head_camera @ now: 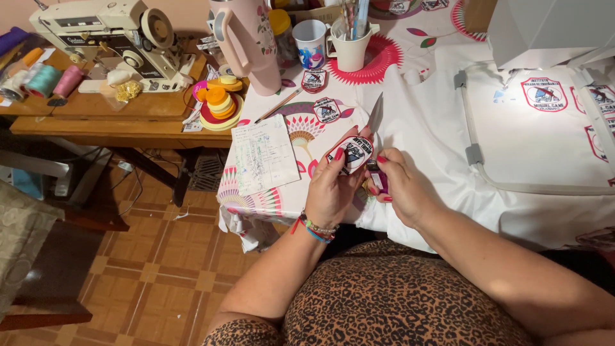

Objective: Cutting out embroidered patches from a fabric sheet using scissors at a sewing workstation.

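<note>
Shield-shaped red-edged patch [353, 152] pinched in left hand [333, 189], right hand [400, 186] gripping scissors [375, 138], blades up

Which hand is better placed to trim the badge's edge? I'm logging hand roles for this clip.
The right hand, probably: it grips the scissors, blades up beside the embroidered badge. The left hand is taken up pinching the badge.
</note>
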